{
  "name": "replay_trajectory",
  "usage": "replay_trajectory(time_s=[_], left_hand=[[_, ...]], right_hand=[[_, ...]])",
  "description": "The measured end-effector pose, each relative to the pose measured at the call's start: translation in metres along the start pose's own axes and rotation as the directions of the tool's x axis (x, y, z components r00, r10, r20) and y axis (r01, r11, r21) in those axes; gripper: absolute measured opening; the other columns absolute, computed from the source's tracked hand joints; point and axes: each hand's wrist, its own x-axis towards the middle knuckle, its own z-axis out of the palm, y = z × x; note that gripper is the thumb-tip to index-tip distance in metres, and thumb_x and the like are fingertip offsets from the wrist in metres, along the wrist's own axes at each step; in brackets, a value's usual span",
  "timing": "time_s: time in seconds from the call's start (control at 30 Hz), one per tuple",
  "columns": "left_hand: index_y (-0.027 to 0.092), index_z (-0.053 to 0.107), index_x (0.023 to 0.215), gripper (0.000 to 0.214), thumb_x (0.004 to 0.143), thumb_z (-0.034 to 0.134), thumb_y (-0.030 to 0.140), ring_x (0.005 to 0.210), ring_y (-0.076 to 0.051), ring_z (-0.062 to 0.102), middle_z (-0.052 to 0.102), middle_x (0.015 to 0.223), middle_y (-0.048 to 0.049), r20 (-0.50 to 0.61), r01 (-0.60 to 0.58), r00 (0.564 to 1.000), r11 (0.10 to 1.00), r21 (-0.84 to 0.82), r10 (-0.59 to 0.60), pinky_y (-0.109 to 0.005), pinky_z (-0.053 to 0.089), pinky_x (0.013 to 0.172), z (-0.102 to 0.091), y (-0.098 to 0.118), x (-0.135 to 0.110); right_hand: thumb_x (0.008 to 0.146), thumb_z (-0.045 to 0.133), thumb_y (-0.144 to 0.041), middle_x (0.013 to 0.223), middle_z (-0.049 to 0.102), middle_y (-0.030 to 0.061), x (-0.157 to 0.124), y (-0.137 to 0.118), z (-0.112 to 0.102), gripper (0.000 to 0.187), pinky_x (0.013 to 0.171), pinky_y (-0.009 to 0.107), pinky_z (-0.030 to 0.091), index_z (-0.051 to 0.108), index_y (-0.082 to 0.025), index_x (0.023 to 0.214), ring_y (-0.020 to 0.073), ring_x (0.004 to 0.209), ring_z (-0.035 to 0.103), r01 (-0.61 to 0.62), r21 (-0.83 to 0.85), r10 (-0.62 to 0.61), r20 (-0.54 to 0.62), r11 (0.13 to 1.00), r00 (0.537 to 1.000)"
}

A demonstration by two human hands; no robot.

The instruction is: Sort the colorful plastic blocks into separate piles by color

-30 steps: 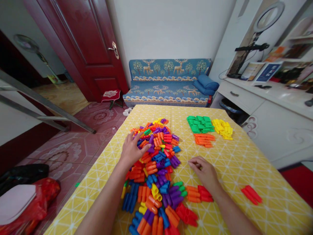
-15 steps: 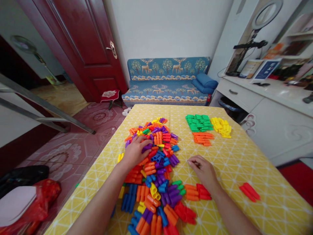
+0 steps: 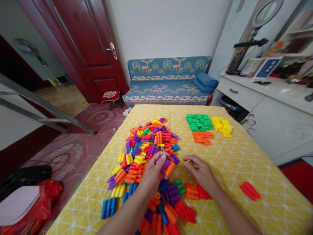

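A big mixed pile of coloured plastic tube blocks point(image 3: 146, 153) covers the left middle of the yellow-clothed table point(image 3: 234, 163). My left hand point(image 3: 154, 171) rests over the pile's near centre, its fingers curled on a purple block and an orange block point(image 3: 167, 166). Just to its right, my right hand point(image 3: 200, 171) lies palm down on the cloth, fingers loosely bent with nothing seen in them. It sits above a small group of orange and red blocks point(image 3: 195, 192).
Sorted groups lie at the far right of the table: green blocks point(image 3: 198, 122), yellow blocks point(image 3: 221, 125), orange blocks point(image 3: 202, 137). A few red blocks point(image 3: 249, 191) lie near the right edge. A blue sofa point(image 3: 168, 81), a red door point(image 3: 80, 49) and a white cabinet point(image 3: 269, 107) surround the table.
My left hand swept from the pile's far left toward me and rightward, spreading blocks out to the left, and now grips blocks. The right hand barely shifted.
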Motion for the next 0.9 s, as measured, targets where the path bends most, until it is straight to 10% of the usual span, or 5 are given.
replay_trajectory(time_s=[0.13, 0.37, 0.6, 0.73, 0.9], left_hand=[[0.020, 0.064, 0.113, 0.041, 0.085, 0.061, 0.049, 0.094, -0.017, 0.064, 0.067, 0.107, -0.0081, 0.120, 0.210, 0.977, 0.908, -0.361, -0.178, -0.028, 0.054, 0.078, 0.008, -0.014, 0.004], [0.024, 0.057, 0.127, 0.050, 0.083, 0.063, 0.047, 0.107, -0.021, 0.061, 0.063, 0.121, -0.0087, 0.203, 0.207, 0.970, 0.891, -0.404, -0.134, -0.033, 0.051, 0.087, 0.009, -0.017, -0.001], [0.024, 0.060, 0.126, 0.041, 0.085, 0.062, 0.033, 0.119, -0.025, 0.056, 0.063, 0.128, -0.0081, 0.069, -0.161, 0.986, 0.978, 0.135, 0.153, -0.040, 0.043, 0.103, 0.002, -0.023, -0.006], [0.029, 0.063, 0.123, 0.036, 0.088, 0.056, 0.026, 0.120, -0.025, 0.057, 0.065, 0.125, -0.0049, 0.138, -0.397, 0.913, 0.754, 0.523, 0.385, -0.043, 0.040, 0.108, -0.008, -0.019, -0.005], [0.030, 0.065, 0.121, 0.038, 0.087, 0.055, 0.020, 0.121, -0.028, 0.056, 0.068, 0.121, -0.0063, 0.294, -0.446, 0.893, 0.584, 0.679, 0.341, -0.046, 0.042, 0.106, -0.010, -0.020, -0.003]], right_hand=[[0.087, 0.059, -0.039, 0.114, 0.062, 0.0071, -0.011, -0.025, 0.005, 0.040, 0.069, 0.027, 0.052, 0.055, -0.025, 0.123, 0.0156, 0.083, 0.063, 0.082, 0.104, -0.085, 0.020, 0.991, 0.996], [0.085, 0.063, -0.030, 0.125, 0.055, 0.0076, -0.016, -0.036, 0.018, 0.046, 0.098, 0.038, 0.046, 0.052, -0.030, 0.129, 0.0226, 0.119, 0.053, 0.258, -0.060, -0.260, -0.020, 0.964, 0.965], [0.084, 0.060, -0.027, 0.111, 0.059, 0.0077, -0.020, -0.040, 0.020, 0.024, 0.067, 0.028, 0.052, 0.060, -0.026, 0.108, 0.0162, 0.081, 0.061, 0.201, -0.016, -0.201, -0.108, 0.980, 0.974], [0.083, 0.062, -0.028, 0.098, 0.063, 0.0057, -0.023, -0.037, 0.023, 0.018, 0.061, 0.027, 0.050, 0.060, -0.023, 0.100, 0.0133, 0.066, 0.057, 0.135, -0.015, -0.135, 0.013, 0.991, 0.991], [0.071, 0.073, -0.031, 0.107, 0.065, 0.0068, -0.023, -0.032, 0.033, 0.044, 0.083, 0.037, 0.051, 0.059, -0.023, 0.112, 0.0237, 0.096, 0.062, 0.050, -0.094, -0.048, 0.028, 0.994, 0.998]])
